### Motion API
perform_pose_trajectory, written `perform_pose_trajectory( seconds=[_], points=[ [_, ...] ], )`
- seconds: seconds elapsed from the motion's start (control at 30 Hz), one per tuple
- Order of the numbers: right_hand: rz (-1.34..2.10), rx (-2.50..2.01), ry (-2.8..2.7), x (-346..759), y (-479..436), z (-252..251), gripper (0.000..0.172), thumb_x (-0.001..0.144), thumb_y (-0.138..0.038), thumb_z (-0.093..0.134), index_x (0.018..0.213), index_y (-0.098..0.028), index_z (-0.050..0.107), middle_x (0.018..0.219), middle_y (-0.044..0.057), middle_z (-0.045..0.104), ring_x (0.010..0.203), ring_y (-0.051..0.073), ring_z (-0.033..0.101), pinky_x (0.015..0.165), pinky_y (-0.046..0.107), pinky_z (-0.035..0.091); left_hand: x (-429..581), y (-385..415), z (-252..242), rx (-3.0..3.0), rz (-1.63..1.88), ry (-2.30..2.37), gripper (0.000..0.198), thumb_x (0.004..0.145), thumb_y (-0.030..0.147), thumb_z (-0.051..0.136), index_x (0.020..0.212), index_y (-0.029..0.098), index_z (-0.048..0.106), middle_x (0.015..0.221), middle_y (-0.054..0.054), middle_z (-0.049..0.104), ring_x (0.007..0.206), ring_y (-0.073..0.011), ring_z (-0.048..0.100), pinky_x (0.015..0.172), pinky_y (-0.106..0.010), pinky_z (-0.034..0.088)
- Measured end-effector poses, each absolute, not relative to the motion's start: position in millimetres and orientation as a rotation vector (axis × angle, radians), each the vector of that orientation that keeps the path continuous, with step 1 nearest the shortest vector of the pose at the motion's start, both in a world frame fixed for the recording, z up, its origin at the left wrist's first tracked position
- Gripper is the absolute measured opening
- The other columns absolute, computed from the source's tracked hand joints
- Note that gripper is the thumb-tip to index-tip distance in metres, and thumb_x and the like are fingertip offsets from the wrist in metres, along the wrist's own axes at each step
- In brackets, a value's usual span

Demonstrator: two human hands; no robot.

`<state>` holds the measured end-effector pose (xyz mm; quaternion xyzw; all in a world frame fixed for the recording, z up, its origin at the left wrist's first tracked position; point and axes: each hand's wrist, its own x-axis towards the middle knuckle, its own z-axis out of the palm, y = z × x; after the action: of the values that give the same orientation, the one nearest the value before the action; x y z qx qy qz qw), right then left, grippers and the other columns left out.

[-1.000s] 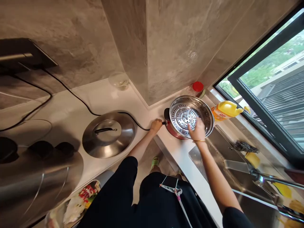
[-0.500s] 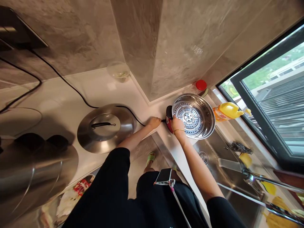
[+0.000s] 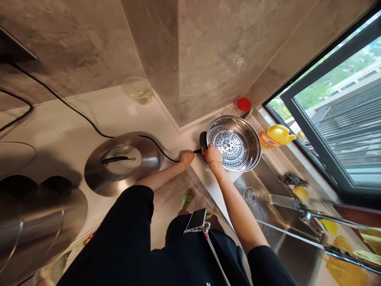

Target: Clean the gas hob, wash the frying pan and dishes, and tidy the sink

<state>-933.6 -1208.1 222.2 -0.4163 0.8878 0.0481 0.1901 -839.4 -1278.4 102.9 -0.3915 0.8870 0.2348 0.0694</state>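
My left hand (image 3: 187, 158) is closed around the black power cord (image 3: 160, 147), just behind its plug end (image 3: 197, 151). That end meets or nearly touches the red and black side housing (image 3: 203, 143) of a metal steamer pot (image 3: 256, 141). Fingers of my right hand (image 3: 214, 155) are curled over the pot's near left rim, close to the housing. Inside the pot lies a perforated steamer plate (image 3: 228, 145). Left of my left hand, a round steel lid (image 3: 95, 174) with a black handle rests on the counter, and the cord passes behind it.
A sink (image 3: 268, 186) with a faucet (image 3: 312, 220) lies to the right. Behind the pot stand a yellow bottle (image 3: 278, 136) and a red-lidded jar (image 3: 244, 104). A clear bowl (image 3: 137, 90) sits by the wall, and a large steel appliance (image 3: 38, 222) occupies the left.
The view has shifted slightly, so everything appears farther left. Both hands keep the same hold on cord and pot, with no clear movement between them.
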Motion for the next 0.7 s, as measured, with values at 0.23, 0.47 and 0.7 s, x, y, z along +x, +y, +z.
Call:
perform_pose_trajectory(
  seconds=[0.23, 0.47, 0.7],
  points=[
    [0.071, -1.195, 2.501, -936, -1210, 217, 0.036, 0.097, -0.019, 0.027, 0.117, -0.012, 0.056, 0.102, 0.021, 0.067, 0.097, 0.026, 0.067, 0.080, 0.037, 0.050, -795, -1328, 121, -1.426, 0.501, 2.538, 0.033, 0.089, 0.005, 0.034, 0.097, -0.005, 0.064, 0.095, -0.031, 0.064, 0.099, -0.0363, 0.063, 0.079, -0.046, 0.048],
    [-0.075, -1.270, 2.438, -936, -1203, 227, 0.044, 0.095, -0.043, 0.039, 0.112, -0.009, 0.060, 0.100, 0.020, 0.068, 0.097, 0.027, 0.065, 0.085, 0.034, 0.047, -810, -1340, 139, -1.595, 0.476, 2.510, 0.033, 0.093, 0.015, 0.037, 0.110, -0.002, 0.060, 0.097, -0.027, 0.067, 0.096, -0.0313, 0.066, 0.077, -0.038, 0.050],
    [-0.166, -1.205, 2.520, -1018, -1166, 229, 0.039, 0.093, -0.045, 0.042, 0.112, -0.019, 0.063, 0.116, 0.013, 0.063, 0.116, 0.024, 0.053, 0.099, 0.036, 0.038, -837, -1303, 171, -1.705, 1.507, 2.792, 0.050, 0.097, 0.048, 0.028, 0.118, 0.014, 0.058, 0.112, -0.015, 0.067, 0.104, -0.0244, 0.063, 0.092, -0.038, 0.047]
  ],
)
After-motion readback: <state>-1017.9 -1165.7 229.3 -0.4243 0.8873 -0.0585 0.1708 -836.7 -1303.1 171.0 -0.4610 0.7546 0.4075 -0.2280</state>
